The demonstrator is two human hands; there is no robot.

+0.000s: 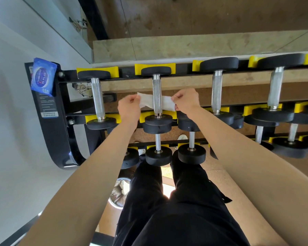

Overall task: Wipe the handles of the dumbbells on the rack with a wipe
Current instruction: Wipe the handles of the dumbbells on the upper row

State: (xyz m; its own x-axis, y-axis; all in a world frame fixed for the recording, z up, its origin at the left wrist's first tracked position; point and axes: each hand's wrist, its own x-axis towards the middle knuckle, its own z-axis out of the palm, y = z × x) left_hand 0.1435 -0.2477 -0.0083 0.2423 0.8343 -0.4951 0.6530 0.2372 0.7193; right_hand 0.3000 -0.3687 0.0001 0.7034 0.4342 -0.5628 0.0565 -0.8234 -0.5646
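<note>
A white wipe (147,101) is stretched behind the knurled steel handle (157,89) of the second dumbbell from the left on the top tier of the black and yellow rack (60,110). My left hand (129,108) pinches the wipe's left end. My right hand (186,101) pinches its right end. The wipe passes under that handle, touching it. Other top-tier handles stand to the left (97,98) and to the right (216,91).
A blue pack of wipes (43,76) rests on the rack's left upright. Lower tiers hold more black dumbbells (191,153). A lined bin (119,192) with crumpled wipes stands on the floor by my legs. A white wall is at left.
</note>
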